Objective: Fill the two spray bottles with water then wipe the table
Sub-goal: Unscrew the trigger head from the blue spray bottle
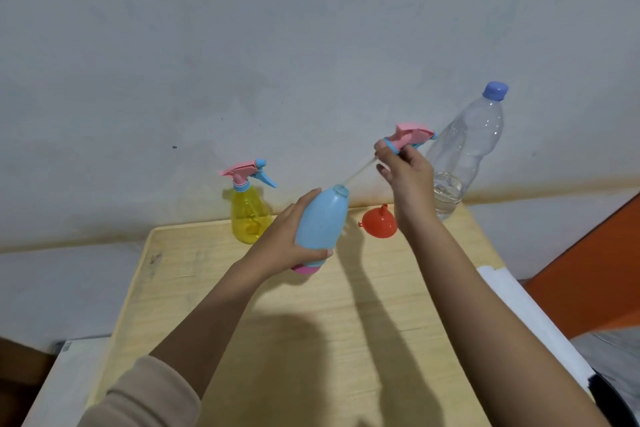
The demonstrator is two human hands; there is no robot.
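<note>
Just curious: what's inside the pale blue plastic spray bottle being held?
A clear dip tube from the pink trigger head, pinched by the right hand, enters the pale blue plastic spray bottle's open neck. Its opaque wall hides any water.

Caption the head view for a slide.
Left hand grips the blue spray bottle; right hand holds its pink trigger head, dip tube at the mouth.

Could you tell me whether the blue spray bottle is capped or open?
Open: the right hand holds the pink trigger head clear of the blue spray bottle.
</note>
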